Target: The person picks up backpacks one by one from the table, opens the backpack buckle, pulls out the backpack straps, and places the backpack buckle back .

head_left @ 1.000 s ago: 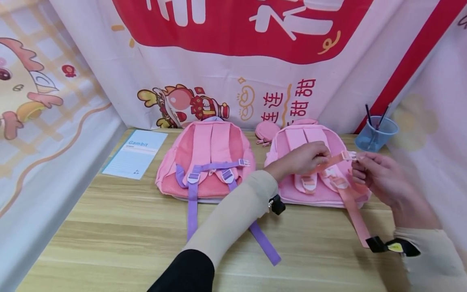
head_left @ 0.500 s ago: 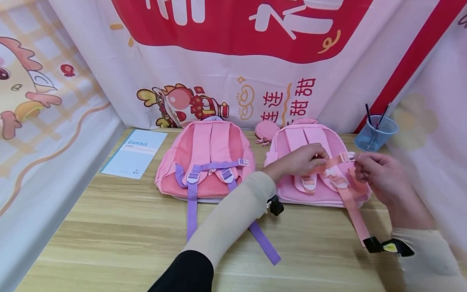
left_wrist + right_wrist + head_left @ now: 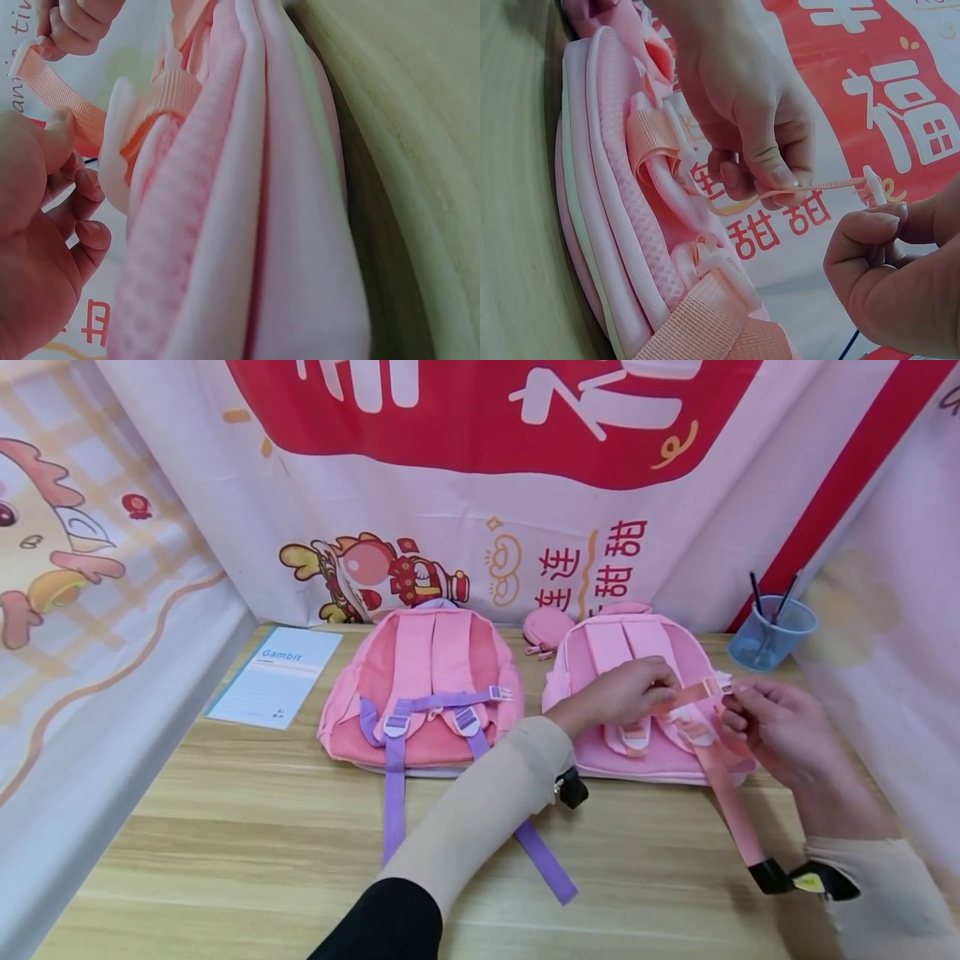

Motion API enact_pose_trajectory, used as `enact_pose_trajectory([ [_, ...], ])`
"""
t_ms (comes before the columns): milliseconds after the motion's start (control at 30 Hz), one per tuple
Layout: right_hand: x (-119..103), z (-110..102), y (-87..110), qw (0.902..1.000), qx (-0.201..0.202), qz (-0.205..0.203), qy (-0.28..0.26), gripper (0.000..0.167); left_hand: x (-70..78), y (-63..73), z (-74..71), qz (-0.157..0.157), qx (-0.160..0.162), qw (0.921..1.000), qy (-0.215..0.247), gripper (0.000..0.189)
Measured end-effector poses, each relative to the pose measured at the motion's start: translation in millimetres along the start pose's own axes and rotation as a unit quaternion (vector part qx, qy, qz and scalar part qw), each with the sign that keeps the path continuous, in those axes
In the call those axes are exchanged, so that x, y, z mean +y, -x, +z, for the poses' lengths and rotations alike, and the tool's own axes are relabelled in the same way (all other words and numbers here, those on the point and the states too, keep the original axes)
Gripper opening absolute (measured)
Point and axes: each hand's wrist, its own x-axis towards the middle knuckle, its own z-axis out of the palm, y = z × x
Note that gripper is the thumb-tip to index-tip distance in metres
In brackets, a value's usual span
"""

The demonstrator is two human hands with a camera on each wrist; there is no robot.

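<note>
A pink backpack (image 3: 678, 647) lies at the right of the table with its shoulder straps upward. My left hand (image 3: 626, 687) pinches its orange chest strap (image 3: 693, 695) between thumb and index finger, as the right wrist view shows. The strap runs taut and raised off the bag to a white plastic buckle (image 3: 873, 186) at its end. That buckle is pinched by the thumb and fingertips of my right hand (image 3: 783, 722), which partly cover it. Lower on the bag, an orange webbing tail (image 3: 727, 802) hangs from a white adjuster toward the table front.
To the left lies another pink backpack (image 3: 416, 652) with purple straps (image 3: 395, 802); its chest buckle looks fastened. A round pink pouch (image 3: 547, 627) sits between the bags. A blue cup (image 3: 772, 639) with pens stands back right, a notebook (image 3: 277, 677) at left.
Both hands keep their grip on the orange strap and buckle. My right fingers shift slightly on the white buckle, and its wrist moves a little left.
</note>
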Motion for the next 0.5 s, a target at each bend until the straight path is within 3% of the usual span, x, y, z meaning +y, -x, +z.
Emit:
enact_pose_trajectory([
  [167, -1.1, -0.5, 3.3, 0.9996, 0.002, 0.015, -0.026, 0.021, 2.4, -1.9, 1.5, -0.019, -0.003, 0.9996, -0.019, 0.015],
  [500, 4.6, -11.9, 2.6, 0.9998, 0.017, 0.003, 0.009, 0.022, -1.7, -5.5, 8.8, -0.028, -0.026, 0.9993, 0.0, 0.019],
])
